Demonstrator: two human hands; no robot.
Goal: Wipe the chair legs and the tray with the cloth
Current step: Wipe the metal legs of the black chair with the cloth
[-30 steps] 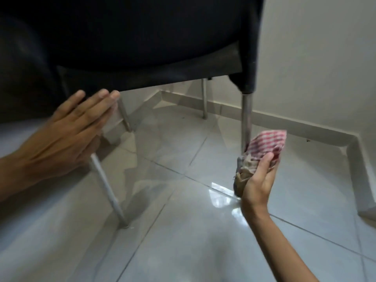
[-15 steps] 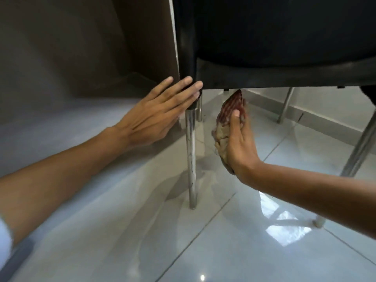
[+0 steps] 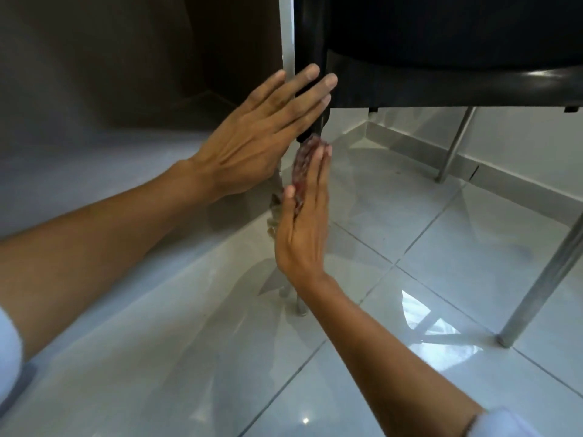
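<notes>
A black chair [image 3: 441, 58] stands on metal legs over a glossy tiled floor. My right hand [image 3: 304, 222] holds the red checked cloth [image 3: 302, 162] wrapped around the front left leg [image 3: 298, 305], just under the black socket at the seat corner. Most of that leg is hidden behind the hand and cloth; only its foot shows. My left hand [image 3: 268, 134] lies flat against the chair's front corner, fingers spread over the black frame. No tray is in view.
Another front leg [image 3: 542, 279] slants down at the right, and a rear leg [image 3: 454, 146] stands near the skirting by the white wall. A brown panel [image 3: 142, 58] rises at the left behind a white vertical strip [image 3: 287, 33].
My right hand has carried the cloth from the right front leg across to the left front leg and closed it around the leg. My left hand has stayed on the chair corner.
</notes>
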